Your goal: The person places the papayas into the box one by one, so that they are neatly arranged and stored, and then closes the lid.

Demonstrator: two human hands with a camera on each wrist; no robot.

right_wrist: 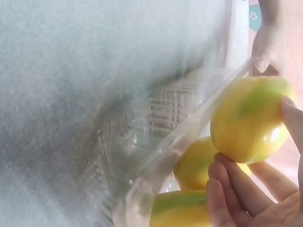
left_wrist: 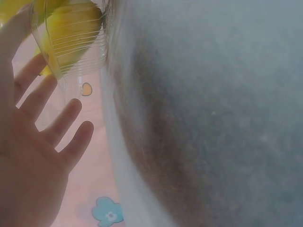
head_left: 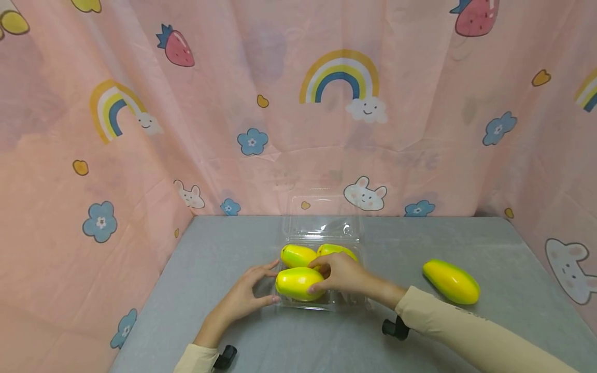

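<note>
A clear plastic clamshell box stands at the middle of the table, its lid raised at the back. Two yellow-green papayas lie in the box's back half. My right hand reaches in from the right and grips another papaya between thumb and fingers, at the box's front left. In the right wrist view this fruit sits higher than the others, above the rim. On the box's left side, my left hand is spread with loose fingers, its fingertips right at the clear wall.
Another papaya lies on the grey table to the right, beyond my right forearm. A pink patterned curtain hangs behind the table and along both sides. Black wrist camera mounts stick out below both forearms.
</note>
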